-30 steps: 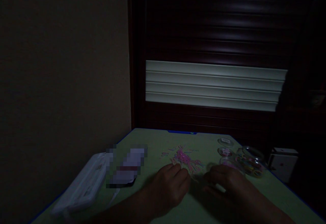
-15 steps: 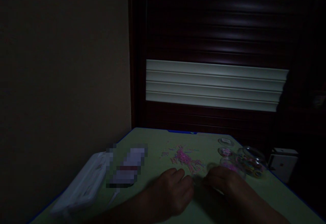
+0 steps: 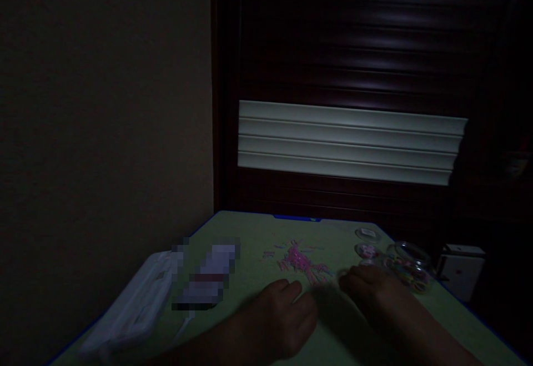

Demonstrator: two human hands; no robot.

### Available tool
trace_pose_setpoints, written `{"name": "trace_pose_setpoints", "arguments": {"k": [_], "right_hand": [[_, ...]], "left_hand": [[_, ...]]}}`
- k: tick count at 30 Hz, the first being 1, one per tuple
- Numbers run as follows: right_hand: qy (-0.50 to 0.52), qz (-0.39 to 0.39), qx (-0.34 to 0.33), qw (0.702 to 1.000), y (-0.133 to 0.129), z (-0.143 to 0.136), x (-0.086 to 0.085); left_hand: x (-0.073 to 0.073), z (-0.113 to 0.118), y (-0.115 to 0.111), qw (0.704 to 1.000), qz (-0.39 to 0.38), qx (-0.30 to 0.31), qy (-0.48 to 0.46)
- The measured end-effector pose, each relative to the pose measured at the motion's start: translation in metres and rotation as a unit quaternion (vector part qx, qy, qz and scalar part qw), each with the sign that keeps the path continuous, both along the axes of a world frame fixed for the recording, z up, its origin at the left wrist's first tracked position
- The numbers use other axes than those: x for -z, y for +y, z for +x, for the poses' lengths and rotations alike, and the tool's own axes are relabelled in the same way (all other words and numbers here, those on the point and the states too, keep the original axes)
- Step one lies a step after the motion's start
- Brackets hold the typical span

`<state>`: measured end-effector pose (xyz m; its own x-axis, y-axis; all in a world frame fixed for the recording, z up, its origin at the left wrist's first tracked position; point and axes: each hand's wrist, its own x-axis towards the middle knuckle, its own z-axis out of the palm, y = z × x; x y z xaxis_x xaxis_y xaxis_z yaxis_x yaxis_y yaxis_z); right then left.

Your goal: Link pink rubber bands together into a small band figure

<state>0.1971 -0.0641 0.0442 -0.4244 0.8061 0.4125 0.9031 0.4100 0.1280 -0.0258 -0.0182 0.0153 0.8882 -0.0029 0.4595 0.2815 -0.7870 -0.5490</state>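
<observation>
My left hand (image 3: 287, 319) is closed low over the green table (image 3: 250, 294), fingers curled; what it pinches, if anything, is too dark to see. My right hand (image 3: 370, 288) has its fingers pressed together near a small clear container, which it partly covers; nothing can be made out in them. Just beyond both hands lies a loose pile of small pink pieces (image 3: 297, 259), with paler ones scattered round it. To the right stand a clear jar (image 3: 410, 269) of colourful rings, a small dish with pink pieces (image 3: 367, 251) and a clear lid (image 3: 367, 235).
A long white case (image 3: 129, 305) lies along the table's left edge. Beside it is a blurred-out phone-like object (image 3: 212, 277) with a white cable (image 3: 183, 326). A white box (image 3: 462, 269) stands beyond the right edge, and a dark slatted panel rises behind.
My right hand has moved slightly up and to the right, over the small container. The gap between my hands is wider. My left hand has hardly moved.
</observation>
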Motion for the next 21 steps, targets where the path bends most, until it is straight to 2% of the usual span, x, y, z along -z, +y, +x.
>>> {"name": "trace_pose_setpoints", "arguments": {"k": [4,7,13,21], "right_hand": [[-0.014,-0.001,0.044,0.999,-0.002,0.01,-0.009],[-0.043,0.027,0.089,0.995,-0.004,0.017,-0.015],[-0.068,0.049,0.221,0.972,-0.004,0.034,-0.022],[-0.069,0.038,0.258,0.963,-0.004,0.043,-0.021]], "left_hand": [[0.001,0.0,0.001,1.0,0.006,0.001,-0.001],[0.003,0.0,0.003,1.0,0.006,0.01,-0.008],[0.004,-0.001,0.005,1.0,0.002,0.006,-0.009],[0.001,-0.004,0.01,1.0,0.019,0.0,-0.004]]}}
